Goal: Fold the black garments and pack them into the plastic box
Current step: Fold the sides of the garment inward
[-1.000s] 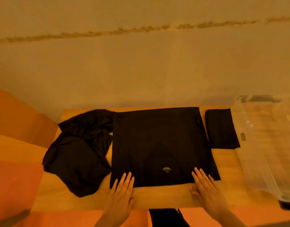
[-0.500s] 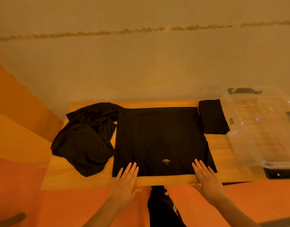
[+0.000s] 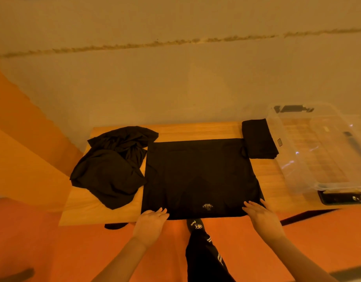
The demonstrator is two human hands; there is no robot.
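Observation:
A black garment with a small pale logo lies spread flat in the middle of the wooden table. Its near hem reaches the table's front edge. My left hand rests with straight fingers on the hem's left corner. My right hand lies flat on the right corner. A crumpled pile of black clothes sits at the table's left. A folded black garment lies at the back right, beside the clear plastic box.
The plastic box takes up the table's right end, with a dark object under its near edge. A plain wall stands behind the table. My dark trouser leg and sock show below the front edge, over orange floor.
The view has pulled back and the table looks farther away. Both hands stay flat on the garment's near corners, drawn slightly toward the table's front edge.

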